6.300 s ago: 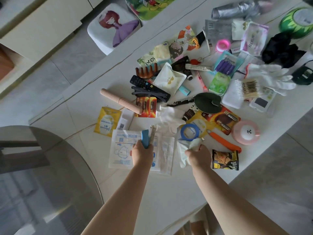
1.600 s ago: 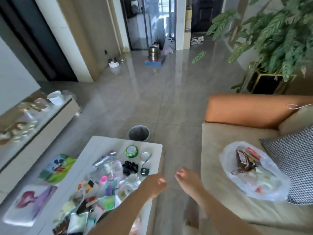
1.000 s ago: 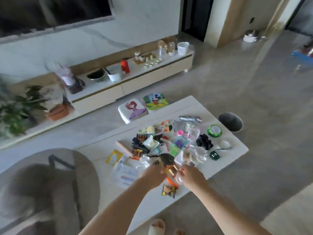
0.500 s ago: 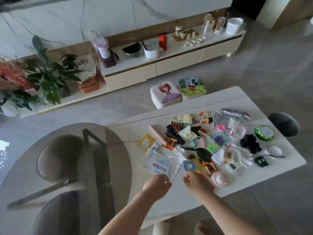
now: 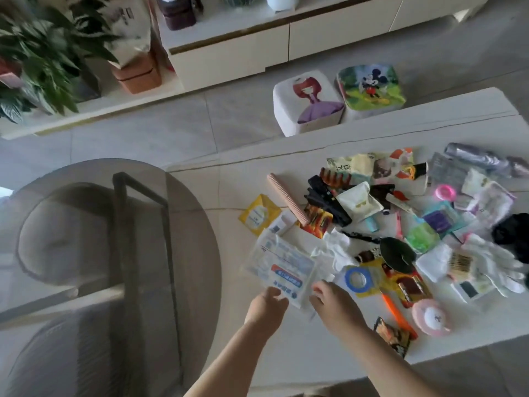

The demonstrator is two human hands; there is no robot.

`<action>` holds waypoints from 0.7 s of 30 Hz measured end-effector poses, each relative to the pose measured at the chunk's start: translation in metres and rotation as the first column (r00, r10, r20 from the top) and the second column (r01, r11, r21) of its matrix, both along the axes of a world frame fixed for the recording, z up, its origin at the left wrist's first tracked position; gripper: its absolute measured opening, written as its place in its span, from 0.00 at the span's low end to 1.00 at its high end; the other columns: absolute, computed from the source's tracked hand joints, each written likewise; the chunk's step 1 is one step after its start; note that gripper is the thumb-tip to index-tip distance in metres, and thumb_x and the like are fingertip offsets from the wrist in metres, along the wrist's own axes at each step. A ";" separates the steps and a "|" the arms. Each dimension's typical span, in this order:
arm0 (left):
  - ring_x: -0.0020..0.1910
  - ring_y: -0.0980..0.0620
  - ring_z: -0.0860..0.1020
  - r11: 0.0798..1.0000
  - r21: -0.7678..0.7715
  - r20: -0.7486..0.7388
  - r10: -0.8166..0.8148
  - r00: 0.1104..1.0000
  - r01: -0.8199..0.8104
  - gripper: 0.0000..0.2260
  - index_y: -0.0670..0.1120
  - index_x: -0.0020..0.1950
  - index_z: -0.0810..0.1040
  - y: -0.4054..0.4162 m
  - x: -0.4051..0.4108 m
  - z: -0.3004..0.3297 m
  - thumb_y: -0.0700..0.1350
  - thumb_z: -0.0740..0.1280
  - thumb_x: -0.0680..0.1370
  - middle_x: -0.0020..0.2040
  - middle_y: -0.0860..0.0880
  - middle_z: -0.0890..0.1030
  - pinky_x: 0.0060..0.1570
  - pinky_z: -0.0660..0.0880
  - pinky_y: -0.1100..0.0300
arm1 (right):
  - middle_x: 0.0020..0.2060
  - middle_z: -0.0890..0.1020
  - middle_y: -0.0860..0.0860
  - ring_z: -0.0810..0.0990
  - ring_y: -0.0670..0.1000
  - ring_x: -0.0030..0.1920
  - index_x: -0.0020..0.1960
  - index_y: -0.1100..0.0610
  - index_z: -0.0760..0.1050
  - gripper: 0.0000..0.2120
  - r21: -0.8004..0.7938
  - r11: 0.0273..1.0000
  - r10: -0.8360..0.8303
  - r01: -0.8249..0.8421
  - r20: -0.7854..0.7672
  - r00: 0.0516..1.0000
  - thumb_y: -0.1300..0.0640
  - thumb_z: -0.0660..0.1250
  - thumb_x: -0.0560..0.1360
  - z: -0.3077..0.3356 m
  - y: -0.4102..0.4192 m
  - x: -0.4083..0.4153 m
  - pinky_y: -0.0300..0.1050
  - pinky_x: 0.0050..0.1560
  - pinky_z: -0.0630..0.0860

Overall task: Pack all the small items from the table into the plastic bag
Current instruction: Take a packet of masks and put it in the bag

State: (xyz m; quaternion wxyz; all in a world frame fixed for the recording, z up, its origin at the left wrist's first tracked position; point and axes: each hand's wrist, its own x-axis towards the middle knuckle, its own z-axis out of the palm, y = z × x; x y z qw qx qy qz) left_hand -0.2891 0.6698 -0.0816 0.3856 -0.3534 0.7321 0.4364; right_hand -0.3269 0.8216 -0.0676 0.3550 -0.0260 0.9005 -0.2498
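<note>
Both hands at 6 o'clock of the pile – left hand (image 5: 267,306) and right hand (image 5: 332,303) with fingers loosely apart, empty, at the mask packet (image 5: 282,266) edge on the desk (image 5: 315,353). Bag not in view. Risk – flat slippery packet slides, nudging blue tape (image 5: 357,280).

Round smoked-glass table (image 5: 86,253) at left, dark frame visible through it. Two square stools on floor beyond tabletop (image 5: 357,348): white one with purple-dressed figure (image 5: 307,103), green one with cartoon mouse (image 5: 370,87), touching side by side. Long cream low cabinet (image 5: 243,50) along far wall. Leafy potted plant (image 5: 43,53) at top left; terracotta box (image 5: 137,74) beside it. Grey tiled floor (image 5: 171,130).
</note>
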 end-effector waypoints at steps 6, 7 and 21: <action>0.59 0.43 0.77 0.937 -0.032 0.068 0.350 0.934 -0.348 0.21 0.47 0.67 0.69 -0.006 -0.006 -0.089 0.47 0.66 0.75 0.60 0.42 0.79 0.60 0.76 0.48 | 0.64 0.73 0.49 0.69 0.49 0.65 0.68 0.53 0.65 0.22 -0.036 0.992 0.119 -0.122 -0.064 0.991 0.50 0.63 0.76 -0.086 -0.020 -0.034 0.41 0.62 0.69; 0.59 0.43 0.77 0.915 -0.041 0.073 0.404 0.912 -0.402 0.22 0.47 0.68 0.67 -0.006 -0.006 -0.096 0.47 0.66 0.75 0.60 0.43 0.78 0.60 0.75 0.48 | 0.67 0.71 0.50 0.67 0.49 0.67 0.70 0.54 0.63 0.25 -0.030 0.990 0.135 -0.138 -0.084 0.987 0.49 0.63 0.76 -0.098 -0.023 -0.037 0.42 0.65 0.68; 0.47 0.44 0.81 0.693 0.053 0.037 0.718 0.695 -0.719 0.02 0.43 0.50 0.74 -0.004 -0.010 -0.095 0.41 0.64 0.78 0.49 0.42 0.82 0.53 0.79 0.48 | 0.58 0.73 0.55 0.66 0.54 0.60 0.62 0.56 0.71 0.19 0.081 0.996 0.039 -0.032 -0.084 0.996 0.51 0.67 0.74 -0.129 -0.022 -0.049 0.43 0.54 0.67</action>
